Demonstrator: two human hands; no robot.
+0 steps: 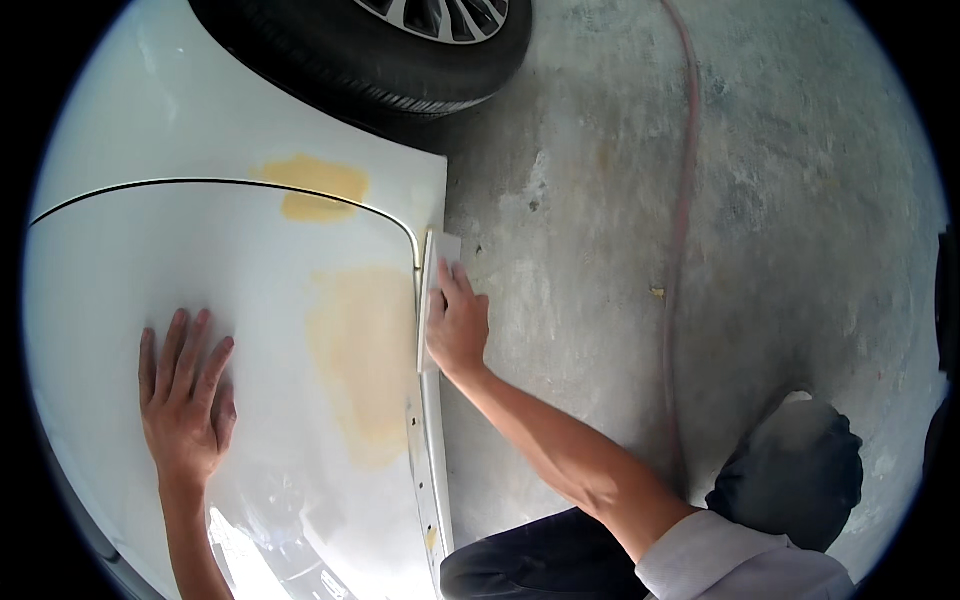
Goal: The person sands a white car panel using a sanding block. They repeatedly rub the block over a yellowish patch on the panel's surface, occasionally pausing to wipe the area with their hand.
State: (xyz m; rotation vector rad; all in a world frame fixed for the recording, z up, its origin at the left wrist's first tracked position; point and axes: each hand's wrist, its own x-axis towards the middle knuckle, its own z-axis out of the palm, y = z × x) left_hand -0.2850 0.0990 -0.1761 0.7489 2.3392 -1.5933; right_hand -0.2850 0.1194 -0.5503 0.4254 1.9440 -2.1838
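My left hand (186, 405) lies flat on the white car door (260, 320), its fingers spread and pointing away from me. At the door's lower edge, my right hand (460, 322) is closed around a long, flat, pale sanding block (446, 246). The block stands along the sill edge, touching or very near it; its working face is hidden. A broad yellowish filler patch (368, 360) covers the door between my hands. A smaller yellow patch (320, 187) spans the dark panel gap beyond it.
Past the panels is a black tyre (400, 75) with a silver spoked wheel (440, 15). A reddish hose (685, 200) runs along the worn grey concrete floor (580, 250). My dark-clad leg (540, 560) is close beside the sill, and another dark fabric shape (795, 470) is at the lower right.
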